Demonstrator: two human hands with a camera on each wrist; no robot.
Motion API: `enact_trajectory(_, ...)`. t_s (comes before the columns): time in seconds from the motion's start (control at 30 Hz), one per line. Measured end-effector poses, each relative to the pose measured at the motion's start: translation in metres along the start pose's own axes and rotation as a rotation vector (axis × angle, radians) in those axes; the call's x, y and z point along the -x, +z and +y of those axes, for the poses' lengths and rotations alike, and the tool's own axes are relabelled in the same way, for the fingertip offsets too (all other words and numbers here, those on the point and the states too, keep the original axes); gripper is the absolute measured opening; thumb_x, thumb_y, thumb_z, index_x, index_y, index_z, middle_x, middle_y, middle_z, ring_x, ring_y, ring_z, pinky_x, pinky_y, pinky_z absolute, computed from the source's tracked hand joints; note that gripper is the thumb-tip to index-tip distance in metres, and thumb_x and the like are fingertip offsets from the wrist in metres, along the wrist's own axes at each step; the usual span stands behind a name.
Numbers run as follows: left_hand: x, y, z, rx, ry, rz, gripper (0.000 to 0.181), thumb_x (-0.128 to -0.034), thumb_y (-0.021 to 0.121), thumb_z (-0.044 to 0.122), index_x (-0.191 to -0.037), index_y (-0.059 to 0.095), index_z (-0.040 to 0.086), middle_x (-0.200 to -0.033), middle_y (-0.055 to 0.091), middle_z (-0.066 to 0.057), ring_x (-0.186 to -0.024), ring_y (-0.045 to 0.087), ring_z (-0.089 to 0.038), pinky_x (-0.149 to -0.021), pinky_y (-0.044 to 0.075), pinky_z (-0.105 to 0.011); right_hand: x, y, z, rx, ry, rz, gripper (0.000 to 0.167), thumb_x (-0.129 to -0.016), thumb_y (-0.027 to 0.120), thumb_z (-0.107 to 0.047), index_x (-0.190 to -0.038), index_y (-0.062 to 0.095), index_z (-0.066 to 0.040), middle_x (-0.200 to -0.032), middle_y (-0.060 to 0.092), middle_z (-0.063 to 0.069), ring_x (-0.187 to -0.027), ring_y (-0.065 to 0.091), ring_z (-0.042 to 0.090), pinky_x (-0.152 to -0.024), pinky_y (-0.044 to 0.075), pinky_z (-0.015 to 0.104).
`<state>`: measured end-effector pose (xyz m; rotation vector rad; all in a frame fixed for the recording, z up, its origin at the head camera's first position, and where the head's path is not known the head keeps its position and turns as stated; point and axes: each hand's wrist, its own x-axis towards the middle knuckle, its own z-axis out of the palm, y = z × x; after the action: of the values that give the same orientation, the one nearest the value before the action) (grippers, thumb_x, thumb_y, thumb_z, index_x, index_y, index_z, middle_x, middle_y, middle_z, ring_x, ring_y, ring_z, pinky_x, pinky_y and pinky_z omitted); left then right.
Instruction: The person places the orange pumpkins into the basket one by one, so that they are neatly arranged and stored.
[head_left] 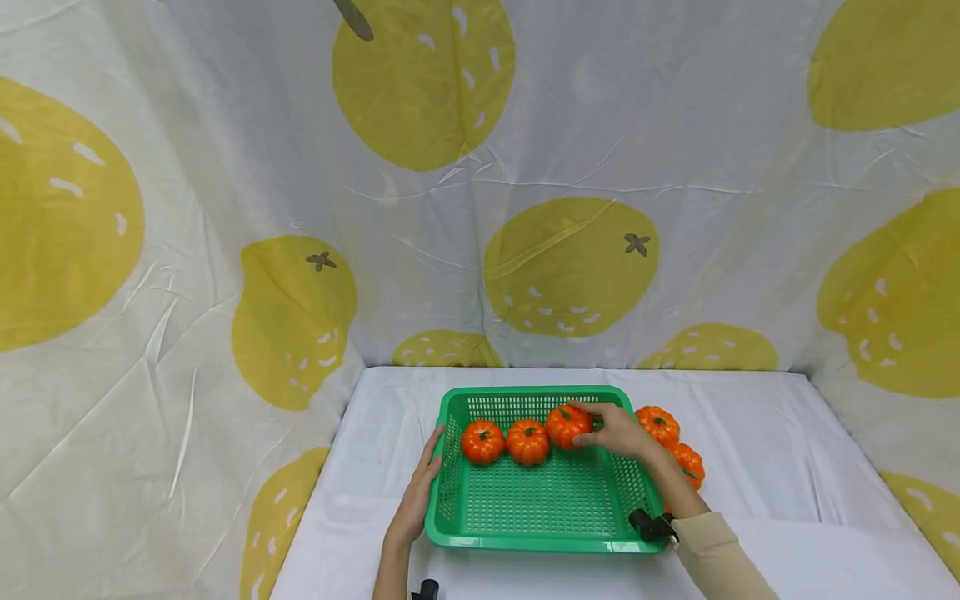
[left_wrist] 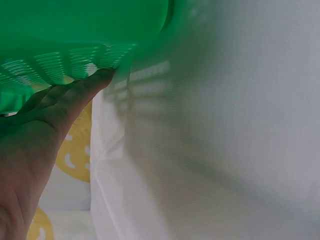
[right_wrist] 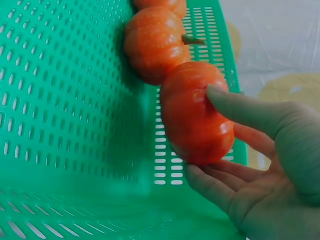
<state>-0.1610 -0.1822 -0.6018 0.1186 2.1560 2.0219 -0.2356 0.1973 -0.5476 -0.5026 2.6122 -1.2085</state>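
Inside the perforated basket point(head_left: 547, 543), the grip of the right hand point(head_left: 619, 430) holds a glossy pumpkin point(head_left: 564, 427), presumably light, stiff and slick, best taken across its ribbed sides.

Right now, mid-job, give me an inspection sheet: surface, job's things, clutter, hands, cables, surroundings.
Surface: white cloth, creased in places.
Job's things: green basket holds three orange pumpkins roughly in a row toward its far side; at least two more pumpkins lie outside, to its right.
Clutter: nothing seen.
Hands: left hand rests against the basket's left side; right hand holds the rightmost pumpkin in the basket.
Cables: nothing seen.
Surroundings: fabric hangings printed with yellow fruit, behind and at both sides.
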Motion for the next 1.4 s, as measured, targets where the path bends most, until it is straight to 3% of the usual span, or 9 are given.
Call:
enact_trajectory(0.23,0.0,0.0,0.001,-0.001,0.003,0.001,0.053,-0.1135,0.027,0.043,-0.165,0.021,0.037,-0.176,0.008,-0.003,-0.163,0.0,-0.037,-0.126,0.0,-0.07,0.001,0.002,-0.004,0.103,0.023,-0.018,0.069,-0.083,0.086,-0.016,-0.144,0.058,0.001,-0.139,0.06,0.031,-0.122,0.061,0.047,-0.097,0.055,0.057)
enact_trajectory(0.77,-0.001,0.0,0.0,0.008,0.006,-0.006,0.052,-0.1141,0.027,0.041,-0.166,0.021,0.035,-0.176,0.008,-0.004,-0.163,0.0,-0.036,-0.126,-0.001,-0.069,-0.003,0.008,0.002,0.2,0.023,-0.092,0.074,-0.071,0.087,0.001,-0.14,0.06,0.003,-0.135,0.063,0.031,-0.122,0.06,0.048,-0.096,0.055,0.056)
enact_trajectory(0.97,0.0,0.0,0.002,0.007,0.01,-0.004,0.052,-0.114,0.027,0.041,-0.166,0.021,0.035,-0.176,0.008,-0.004,-0.163,0.0,-0.037,-0.126,-0.001,-0.07,-0.001,0.007,-0.005,0.158,0.055,-0.094,0.073,-0.074,0.085,0.006,-0.142,0.057,0.007,-0.141,0.057,0.034,-0.13,0.054,0.054,-0.094,0.056,0.054)
enact_trajectory(1.2,0.0,-0.001,0.001,0.001,-0.001,-0.001,0.052,-0.1136,0.027,0.043,-0.165,0.022,0.036,-0.176,0.008,-0.004,-0.163,0.001,-0.038,-0.125,-0.001,-0.071,-0.002,0.007,-0.008,0.148,0.105,-0.086,0.068,-0.078,0.084,0.004,-0.141,0.059,0.004,-0.143,0.057,0.033,-0.131,0.054,0.053,-0.094,0.057,0.052)
enact_trajectory(1.4,-0.001,0.001,0.001,-0.011,0.012,0.001,0.053,-0.1137,0.027,0.043,-0.166,0.021,0.034,-0.176,0.008,-0.006,-0.162,0.001,-0.039,-0.125,0.0,-0.072,0.006,-0.004,-0.016,0.069,0.047,-0.102,0.07,-0.082,0.082,0.002,-0.145,0.052,0.008,-0.147,0.052,0.036,-0.133,0.05,0.057,-0.101,0.053,0.059)
